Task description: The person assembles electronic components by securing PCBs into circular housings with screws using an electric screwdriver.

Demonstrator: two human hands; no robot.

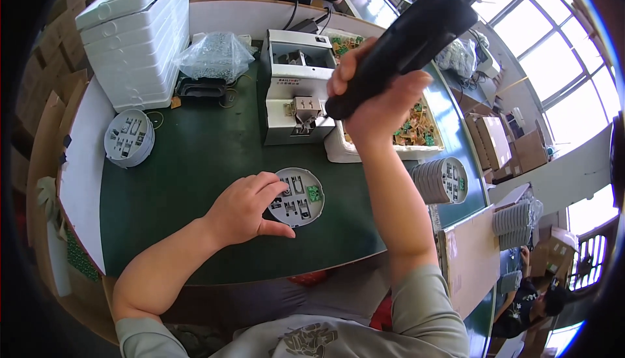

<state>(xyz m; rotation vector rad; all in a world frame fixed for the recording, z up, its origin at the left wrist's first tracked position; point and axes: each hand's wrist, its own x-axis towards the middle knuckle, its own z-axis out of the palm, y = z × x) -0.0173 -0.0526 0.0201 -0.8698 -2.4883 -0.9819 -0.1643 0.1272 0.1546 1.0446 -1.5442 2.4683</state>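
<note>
Grey and round, the housing (301,211) is lying on the green surface (176,208), right of the nearer left hand (242,209), whose parted thumb and fingers are framing its rim, grip unclear. The right hand (383,112), curled closed, is holding a slanting black tool (409,42) beyond. Lettering is marking the pale machine (280,91).

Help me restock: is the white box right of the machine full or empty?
Not empty: small parts cover what shows inside the white box. The right hand hides some, so cannot tell whether full.
</note>
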